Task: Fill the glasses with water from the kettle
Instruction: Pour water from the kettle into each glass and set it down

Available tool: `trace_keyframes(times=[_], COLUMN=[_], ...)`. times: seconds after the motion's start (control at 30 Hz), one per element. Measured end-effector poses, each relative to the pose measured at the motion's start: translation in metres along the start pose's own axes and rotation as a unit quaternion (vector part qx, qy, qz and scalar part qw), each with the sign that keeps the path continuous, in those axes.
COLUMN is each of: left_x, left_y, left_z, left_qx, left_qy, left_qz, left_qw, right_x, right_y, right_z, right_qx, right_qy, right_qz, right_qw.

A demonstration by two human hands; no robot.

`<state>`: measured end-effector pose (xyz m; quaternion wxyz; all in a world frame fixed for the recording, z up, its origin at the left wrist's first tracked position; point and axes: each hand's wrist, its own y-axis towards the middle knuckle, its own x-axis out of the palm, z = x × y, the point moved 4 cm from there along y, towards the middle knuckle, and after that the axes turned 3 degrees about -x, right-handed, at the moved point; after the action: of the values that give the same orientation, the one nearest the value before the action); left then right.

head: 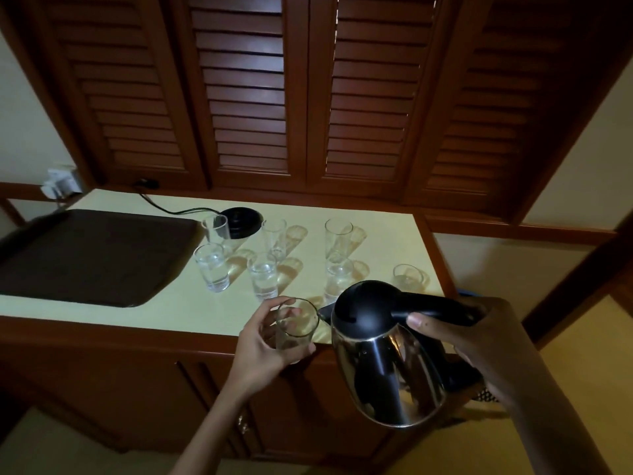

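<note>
My right hand (pixel 479 341) grips the black handle of a steel kettle (pixel 383 358), which is tilted with its spout toward a clear glass (pixel 296 325). My left hand (pixel 263 341) holds that glass above the counter's front edge. Several more glasses stand on the pale counter (pixel 171 303): a short one (pixel 212 267) and another (pixel 263 275) hold water, a third (pixel 338 274) stands behind the kettle, a low one (pixel 407 277) is at the right, and tall ones (pixel 338 234) stand at the back.
A dark brown tray (pixel 85 255) lies on the left of the counter. The kettle's black base (pixel 239 221) with its cord sits at the back. Louvred wooden doors (pixel 246 90) rise behind the counter, and cabinet doors (pixel 205 389) are below.
</note>
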<state>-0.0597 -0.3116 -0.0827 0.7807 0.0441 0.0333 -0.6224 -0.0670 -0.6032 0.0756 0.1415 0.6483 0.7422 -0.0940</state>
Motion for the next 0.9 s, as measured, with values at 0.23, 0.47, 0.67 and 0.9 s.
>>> trace_keyframes(times=[0.23, 0.47, 0.67, 0.9], left_x=[0.004, 0.003, 0.004, 0.008], left_y=[-0.001, -0.003, -0.004, -0.008], left_z=[-0.006, -0.010, -0.011, -0.005], left_qx=[-0.003, 0.003, -0.003, -0.012], left_qy=[-0.020, -0.014, -0.023, -0.027], left_qz=[-0.010, -0.021, -0.017, -0.016], left_qw=[1.000, 1.000, 1.000, 0.999], right_x=[0.017, 0.020, 0.020, 0.019], right_y=[0.003, 0.008, 0.012, 0.020], right_z=[-0.020, -0.032, -0.045, -0.046], right_qx=[0.021, 0.026, -0.011, -0.033], right_qy=[-0.136, -0.219, -0.259, -0.312], right_qz=[-0.008, -0.010, -0.024, -0.021], right_qw=[0.990, 0.975, 0.965, 0.949])
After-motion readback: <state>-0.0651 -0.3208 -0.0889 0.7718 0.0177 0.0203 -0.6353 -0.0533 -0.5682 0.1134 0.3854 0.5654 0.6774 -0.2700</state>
